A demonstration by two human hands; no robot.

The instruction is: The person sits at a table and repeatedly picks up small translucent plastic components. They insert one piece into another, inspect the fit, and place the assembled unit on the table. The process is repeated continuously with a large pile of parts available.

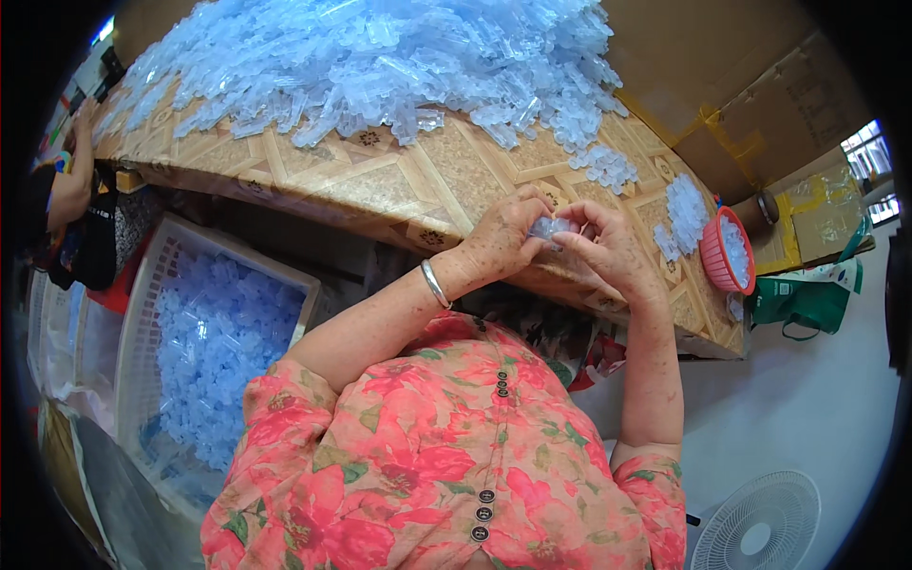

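Just over the table's near edge, my two hands meet around a small clear plastic piece (548, 228). My left hand (502, 236), with a silver bangle at the wrist, is closed on it with thumb and fingers. From the other side my right hand (613, 249) pinches the same piece, fingers bent. Fingers cover part of it, so its exact shape is hard to make out. Beyond them, a big heap of clear bluish plastic pieces (408, 66) covers the far part of the wood-patterned table (380, 190). Smaller clear pieces (606, 168) lie in a patch right of the heap.
Another patch of pieces (684, 214) lies beside a red basket (728, 252) holding more. A white crate (128, 380) full of pieces stands at my left. Cardboard (788, 114) walls the right side, above a green bag (803, 302). A white fan (757, 537) stands lower right. Someone's arm (78, 166) shows far left.
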